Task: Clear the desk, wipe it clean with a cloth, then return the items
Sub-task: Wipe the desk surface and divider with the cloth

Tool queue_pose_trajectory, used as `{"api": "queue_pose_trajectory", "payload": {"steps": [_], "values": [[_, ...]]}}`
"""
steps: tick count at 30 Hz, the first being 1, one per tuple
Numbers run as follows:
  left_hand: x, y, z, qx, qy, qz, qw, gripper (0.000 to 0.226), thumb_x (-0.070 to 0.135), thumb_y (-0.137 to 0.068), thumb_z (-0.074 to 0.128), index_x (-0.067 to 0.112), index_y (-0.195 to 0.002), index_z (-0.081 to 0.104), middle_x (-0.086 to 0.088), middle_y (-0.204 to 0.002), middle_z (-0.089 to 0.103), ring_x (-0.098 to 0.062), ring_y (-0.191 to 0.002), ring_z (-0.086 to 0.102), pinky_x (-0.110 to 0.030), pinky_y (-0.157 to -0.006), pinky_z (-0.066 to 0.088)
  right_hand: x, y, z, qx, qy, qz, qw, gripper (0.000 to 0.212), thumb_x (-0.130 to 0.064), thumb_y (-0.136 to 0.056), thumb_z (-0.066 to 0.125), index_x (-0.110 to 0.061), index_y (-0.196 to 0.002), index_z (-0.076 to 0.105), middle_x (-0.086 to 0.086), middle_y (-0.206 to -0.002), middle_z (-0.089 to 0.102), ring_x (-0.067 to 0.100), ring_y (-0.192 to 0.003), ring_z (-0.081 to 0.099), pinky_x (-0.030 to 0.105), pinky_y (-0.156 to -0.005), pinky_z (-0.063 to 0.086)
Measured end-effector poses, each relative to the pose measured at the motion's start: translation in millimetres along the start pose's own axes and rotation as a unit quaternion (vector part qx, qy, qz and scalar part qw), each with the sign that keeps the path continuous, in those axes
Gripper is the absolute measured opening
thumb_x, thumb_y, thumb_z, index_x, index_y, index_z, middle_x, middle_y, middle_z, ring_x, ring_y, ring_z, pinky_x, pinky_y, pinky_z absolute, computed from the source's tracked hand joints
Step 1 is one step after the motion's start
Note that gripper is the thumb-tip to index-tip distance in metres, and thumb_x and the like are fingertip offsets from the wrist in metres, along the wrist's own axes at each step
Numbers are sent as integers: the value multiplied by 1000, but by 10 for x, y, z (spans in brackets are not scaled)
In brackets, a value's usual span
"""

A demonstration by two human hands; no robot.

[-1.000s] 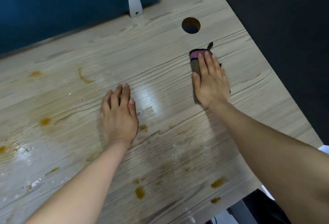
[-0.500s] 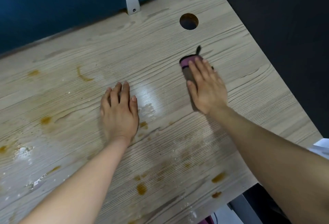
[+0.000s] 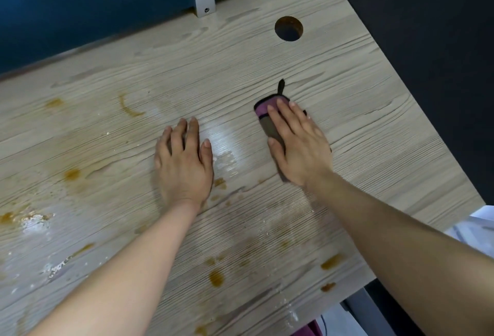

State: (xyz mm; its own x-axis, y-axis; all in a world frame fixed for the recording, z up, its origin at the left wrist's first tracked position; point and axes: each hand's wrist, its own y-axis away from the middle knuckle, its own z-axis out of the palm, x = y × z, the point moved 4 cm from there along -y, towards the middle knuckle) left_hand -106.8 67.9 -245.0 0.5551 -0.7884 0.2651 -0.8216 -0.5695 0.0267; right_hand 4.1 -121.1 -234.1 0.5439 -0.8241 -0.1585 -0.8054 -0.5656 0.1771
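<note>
— Since a second ago your right hand (image 3: 299,146) slides the cloth (image 3: 267,119) leftward, fingers flat on it
— Left hand (image 3: 184,164) spread on the desk (image 3: 374,111); brown stains (image 3: 216,278) remain, items unreturned

A pale wood-grain desk (image 3: 347,127) is carrying a folded purple-and-grey cloth (image 3: 267,119) toward its right edge, with both hands lying flat on it. Brown stains (image 3: 216,278) and white residue (image 3: 34,222) are spreading along its near and left parts.
</note>
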Motion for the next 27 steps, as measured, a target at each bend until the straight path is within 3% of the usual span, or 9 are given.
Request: {"api": "queue_pose_trajectory", "payload": {"steps": [6,12,19,22,25,27], "values": [[7,7,-21,-3,7,-1,1000,49,40,-100,28,22,-146,32,-3,-150,34,-28,-138,24,-43,-113,20,-150,60,-12,22,-19,100,995,58,-43,-101,17,-23,-152,-1,-4,-160,-5,11,-146,-10,32,-118,-7],[24,-2,-18,-9,0,1,1000,50,41,-100,28,21,-146,32,-3,-150,34,-29,-137,24,-45,-112,21,-563,489,182,-17,-2,32,999,57,-43,-100,12,-26,-148,-13,-4,-158,-12,11,-143,-19,34,-118,-9],[38,19,-51,-14,-1,3,1000,53,43,-100,25,21,-147,29,-2,-152,30,-28,-139,19,-43,-114,18,-568,25,98,-11,-9,7,1000,55,-41,-101,15,-28,-151,-6,-6,-160,-6,10,-145,-12,32,-118,-7],[31,23,-35,-9,-2,8,1000,52,42,-100,26,21,-147,30,-3,-151,31,-28,-139,20,-43,-114,19,-634,288,158,-22,-5,-12,1000,54,-38,-102,15,-25,-150,-7,-4,-159,-7,10,-145,-12,33,-118,-8],[21,7,-9,-4,-1,9,1000,50,38,-100,28,20,-147,30,-3,-150,33,-29,-139,22,-43,-114,19,-738,653,256,-9,5,-41,999,54,-37,-100,19,-23,-150,5,0,-159,10,15,-146,6,37,-117,4],[21,4,-3,0,-3,10,1000,48,35,-100,29,20,-146,31,-4,-149,35,-29,-138,24,-43,-113,21,-728,625,250,-17,6,-42,999,53,-38,-99,16,-25,-149,2,-1,-159,8,14,-146,3,37,-116,3]]}}
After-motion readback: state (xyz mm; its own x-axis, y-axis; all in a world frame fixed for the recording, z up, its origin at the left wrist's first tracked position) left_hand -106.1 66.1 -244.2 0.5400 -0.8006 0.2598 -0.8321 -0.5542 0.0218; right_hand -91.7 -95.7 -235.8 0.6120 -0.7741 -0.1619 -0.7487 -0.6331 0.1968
